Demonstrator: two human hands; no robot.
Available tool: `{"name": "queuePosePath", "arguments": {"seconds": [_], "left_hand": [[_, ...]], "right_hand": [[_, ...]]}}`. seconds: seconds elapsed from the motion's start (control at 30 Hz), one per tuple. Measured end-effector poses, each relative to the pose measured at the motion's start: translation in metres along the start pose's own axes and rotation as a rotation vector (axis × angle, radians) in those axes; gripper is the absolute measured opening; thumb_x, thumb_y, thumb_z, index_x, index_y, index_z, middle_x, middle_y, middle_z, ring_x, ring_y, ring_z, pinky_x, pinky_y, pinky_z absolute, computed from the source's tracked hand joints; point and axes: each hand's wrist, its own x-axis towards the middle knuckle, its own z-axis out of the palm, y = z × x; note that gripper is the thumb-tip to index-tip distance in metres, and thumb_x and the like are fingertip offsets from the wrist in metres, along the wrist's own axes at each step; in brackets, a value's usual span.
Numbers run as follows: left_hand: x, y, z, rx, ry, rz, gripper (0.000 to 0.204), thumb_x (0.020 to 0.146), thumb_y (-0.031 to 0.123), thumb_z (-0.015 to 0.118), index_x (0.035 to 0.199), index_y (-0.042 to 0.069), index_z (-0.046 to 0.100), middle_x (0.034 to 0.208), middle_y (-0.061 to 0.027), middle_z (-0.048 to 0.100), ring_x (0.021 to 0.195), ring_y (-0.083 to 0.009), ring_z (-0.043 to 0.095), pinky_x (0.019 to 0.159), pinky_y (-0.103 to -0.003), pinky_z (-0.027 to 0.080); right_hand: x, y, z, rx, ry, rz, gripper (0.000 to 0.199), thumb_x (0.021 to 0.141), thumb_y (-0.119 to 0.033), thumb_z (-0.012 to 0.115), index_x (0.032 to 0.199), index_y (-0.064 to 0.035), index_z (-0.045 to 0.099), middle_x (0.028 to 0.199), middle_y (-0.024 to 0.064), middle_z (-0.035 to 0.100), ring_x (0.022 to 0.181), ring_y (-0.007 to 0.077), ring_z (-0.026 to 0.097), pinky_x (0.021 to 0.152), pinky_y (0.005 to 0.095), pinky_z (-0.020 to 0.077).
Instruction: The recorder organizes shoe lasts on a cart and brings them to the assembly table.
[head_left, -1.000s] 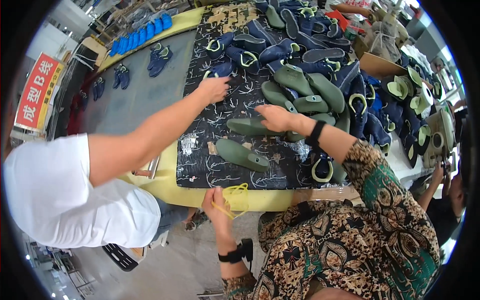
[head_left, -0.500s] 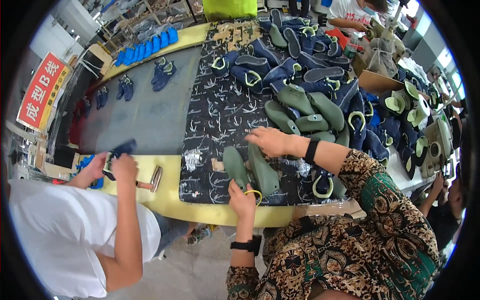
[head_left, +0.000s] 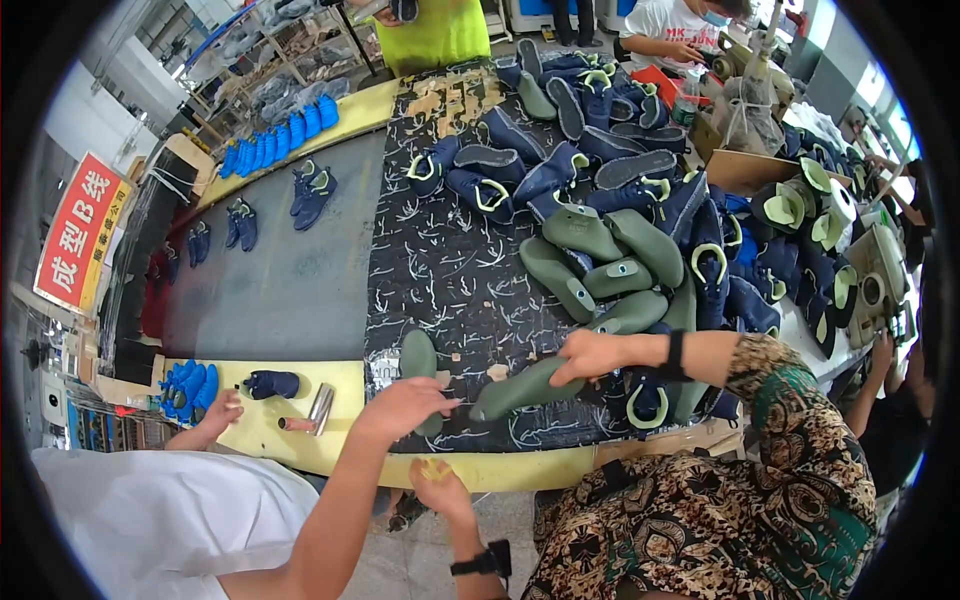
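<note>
My right hand [head_left: 592,357] grips the thick end of a dark green shoe last [head_left: 528,391], which lies tilted just over the black table mat. By the table's front edge, my left hand [head_left: 441,488] is closed on a thin yellow band [head_left: 433,469], partly hidden by the fingers. A second green last [head_left: 418,354] lies to the left. A co-worker's hand [head_left: 408,406] reaches across its lower end, fingers pointing toward the last in my right hand. Beyond my right hand lies a pile of green lasts [head_left: 618,277].
Many navy shoes [head_left: 620,146] heap up at the back right. A hammer [head_left: 321,408] and a navy shoe [head_left: 271,384] lie on the yellow ledge [head_left: 345,440], near the co-worker in white. Blue shoes [head_left: 190,390] stand at its left end. A grey conveyor belt [head_left: 285,270] carries shoe pairs.
My right hand has taken hold of a green last, now turned sideways. My left hand has drawn back with the yellow band. The co-worker has put down the navy shoe and reached right.
</note>
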Motion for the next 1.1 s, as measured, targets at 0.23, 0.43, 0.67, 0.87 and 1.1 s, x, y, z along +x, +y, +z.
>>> {"name": "queuePosePath", "arguments": {"seconds": [0.23,0.43,0.67,0.87,1.1], "left_hand": [[-0.072,0.044,0.041,0.470,-0.013,-0.166,0.021,0.070,0.000,0.055,0.091,0.000,0.055,0.085,-0.0159,0.059,0.077,-0.0303,0.057,0.069,-0.033,0.047],[-0.064,0.059,0.072,0.359,-0.374,-0.003,0.016,0.075,0.003,0.056,0.090,0.000,0.056,0.083,-0.0179,0.060,0.074,-0.0319,0.059,0.064,-0.036,0.047],[-0.030,0.075,0.094,0.287,-0.401,0.003,0.013,0.076,0.003,0.056,0.089,-0.001,0.058,0.077,-0.0156,0.061,0.069,-0.0242,0.061,0.061,-0.031,0.047],[0.006,0.078,0.099,0.210,-0.299,-0.069,0.017,0.075,0.004,0.057,0.091,-0.002,0.056,0.078,-0.0146,0.059,0.068,-0.0250,0.059,0.062,-0.032,0.046],[0.054,0.080,0.110,0.520,-0.414,0.111,0.056,0.070,0.017,0.067,0.118,0.003,0.042,0.112,-0.0189,0.049,0.094,-0.0329,0.054,0.074,-0.037,0.046]], "right_hand": [[-0.046,-0.011,-0.082,1.001,0.548,-0.013,0.033,0.078,-0.032,0.054,0.096,-0.0043,0.056,0.072,0.0022,0.058,0.042,0.0077,0.042,0.036,0.0207,0.0302],[0.013,-0.021,-0.202,0.912,0.658,-0.397,0.029,0.082,-0.030,0.052,0.093,-0.0031,0.054,0.079,0.0056,0.057,0.065,0.0139,0.057,0.052,0.0223,0.0446],[0.031,-0.026,-0.091,-0.865,0.188,0.107,0.038,0.079,-0.034,0.051,0.074,0.0020,0.062,0.070,0.0129,0.063,0.065,0.0241,0.063,0.063,0.0356,0.0500],[0.072,0.021,-0.053,-0.996,0.495,0.056,0.024,0.075,-0.019,0.055,0.077,0.0040,0.062,0.078,0.0155,0.063,0.071,0.0262,0.064,0.060,0.0355,0.0508],[0.050,-0.056,0.011,-0.330,-0.049,0.007,0.050,0.083,-0.033,0.046,0.097,0.0151,0.040,0.058,0.0189,0.059,0.053,0.0259,0.062,0.049,0.0344,0.0500]]}}
